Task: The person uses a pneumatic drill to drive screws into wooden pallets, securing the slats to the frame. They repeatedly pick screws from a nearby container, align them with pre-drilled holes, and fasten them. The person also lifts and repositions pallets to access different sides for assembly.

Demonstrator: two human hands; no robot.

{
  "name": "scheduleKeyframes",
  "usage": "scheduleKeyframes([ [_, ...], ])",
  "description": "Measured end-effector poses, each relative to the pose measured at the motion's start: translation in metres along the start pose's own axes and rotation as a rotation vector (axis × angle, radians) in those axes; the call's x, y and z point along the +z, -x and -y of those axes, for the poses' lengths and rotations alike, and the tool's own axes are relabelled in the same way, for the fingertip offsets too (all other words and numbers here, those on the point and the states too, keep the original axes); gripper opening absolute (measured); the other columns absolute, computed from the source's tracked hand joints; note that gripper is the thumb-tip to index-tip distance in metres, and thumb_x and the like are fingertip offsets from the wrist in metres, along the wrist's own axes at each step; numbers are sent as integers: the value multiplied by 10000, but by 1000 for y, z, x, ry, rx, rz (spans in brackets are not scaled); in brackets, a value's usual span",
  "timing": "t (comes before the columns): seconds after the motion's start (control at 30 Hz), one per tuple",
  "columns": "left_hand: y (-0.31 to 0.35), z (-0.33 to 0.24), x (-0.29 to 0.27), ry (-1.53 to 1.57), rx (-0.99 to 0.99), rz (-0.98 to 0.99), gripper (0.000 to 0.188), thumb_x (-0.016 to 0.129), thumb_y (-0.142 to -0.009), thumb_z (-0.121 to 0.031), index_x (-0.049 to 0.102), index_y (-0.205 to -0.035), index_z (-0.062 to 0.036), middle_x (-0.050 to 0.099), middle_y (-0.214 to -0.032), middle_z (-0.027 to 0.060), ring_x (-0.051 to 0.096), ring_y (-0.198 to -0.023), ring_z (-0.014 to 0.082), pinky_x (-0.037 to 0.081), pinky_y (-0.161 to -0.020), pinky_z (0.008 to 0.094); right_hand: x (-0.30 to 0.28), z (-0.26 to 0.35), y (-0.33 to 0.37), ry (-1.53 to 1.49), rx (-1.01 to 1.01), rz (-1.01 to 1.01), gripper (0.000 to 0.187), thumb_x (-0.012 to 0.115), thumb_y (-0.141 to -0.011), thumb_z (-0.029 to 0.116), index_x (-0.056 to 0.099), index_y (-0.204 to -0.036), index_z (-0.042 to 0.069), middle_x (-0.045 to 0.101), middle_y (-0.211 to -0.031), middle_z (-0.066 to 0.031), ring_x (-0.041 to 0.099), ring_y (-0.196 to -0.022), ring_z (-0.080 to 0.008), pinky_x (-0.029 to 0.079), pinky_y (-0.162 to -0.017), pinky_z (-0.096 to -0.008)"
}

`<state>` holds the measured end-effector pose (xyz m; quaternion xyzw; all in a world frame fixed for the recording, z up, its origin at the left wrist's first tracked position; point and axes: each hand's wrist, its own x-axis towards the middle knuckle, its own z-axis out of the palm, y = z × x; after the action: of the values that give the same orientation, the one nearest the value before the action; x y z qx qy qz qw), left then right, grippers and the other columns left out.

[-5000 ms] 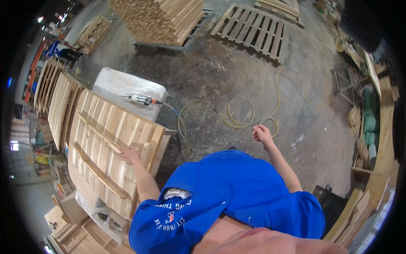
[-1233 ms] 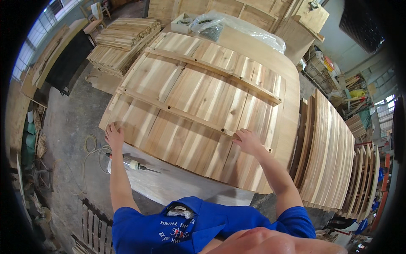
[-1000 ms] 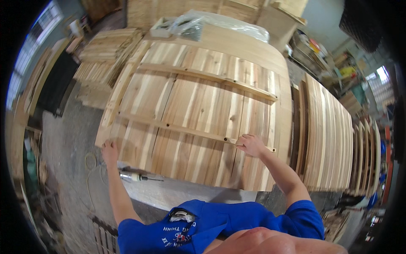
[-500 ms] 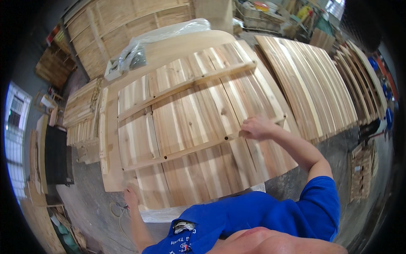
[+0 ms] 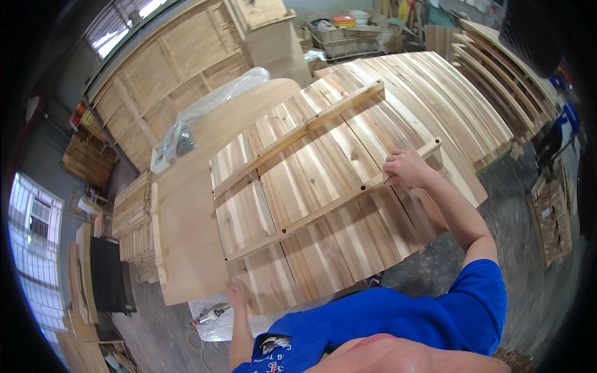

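Observation:
A large panel of joined wooden boards (image 5: 311,205) lies at a slant over the work table, with two battens fixed across it. Dark round holes dot the battens. My right hand (image 5: 407,169) is closed round the nearer batten (image 5: 323,212), close to its right end. At the near left corner of the panel, my left hand (image 5: 236,295) holds the edge; its fingers are partly hidden. The panel's right side reaches over toward a stack of similar striped boards (image 5: 457,99).
Bare plywood table top (image 5: 189,230) shows left of the panel. Clear plastic film (image 5: 214,102) lies at its far side. A corded power tool (image 5: 211,316) rests below the near edge. Stacked slats (image 5: 132,217) stand left. Another person (image 5: 563,127) is at the far right.
The panel has shifted right across the table, both my hands going with it. More of the table top shows on the left, and the power tool has come into view. The head view has turned somewhat.

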<state>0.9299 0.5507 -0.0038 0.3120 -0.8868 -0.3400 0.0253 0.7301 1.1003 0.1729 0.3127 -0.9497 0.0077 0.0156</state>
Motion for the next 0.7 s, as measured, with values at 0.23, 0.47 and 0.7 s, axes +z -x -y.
scheduleKeyframes([
  [0.23, 89, -136, 100, 82, 88, 15, 480, 387, -919, -367, 609, -919, 58, 620, -901, 228, 583, -881, 356, 433, -747, 407, -28, -160, 130, -45, 102, -155, 200, 695, -612, 250, 573, -693, 114, 589, -745, -7, 555, -802, -213, 462, -671, -357],
  [0.47, 129, -250, 92, -242, 236, -39, 519, 372, -911, -388, 616, -845, 65, 621, -777, 224, 587, -743, 353, 413, -653, 435, 2, -256, 197, -112, 178, -270, 202, 702, -610, 242, 571, -704, 120, 586, -740, 3, 550, -794, -206, 462, -673, -341],
  [0.7, 164, -304, 138, -29, 86, 56, 530, 441, -892, -403, 619, -737, 72, 597, -638, 155, 562, -634, 210, 406, -578, 390, -3, -328, 222, -105, 236, -302, 217, 711, -620, 252, 584, -765, 151, 591, -765, 8, 548, -821, -198, 445, -742, -340],
])
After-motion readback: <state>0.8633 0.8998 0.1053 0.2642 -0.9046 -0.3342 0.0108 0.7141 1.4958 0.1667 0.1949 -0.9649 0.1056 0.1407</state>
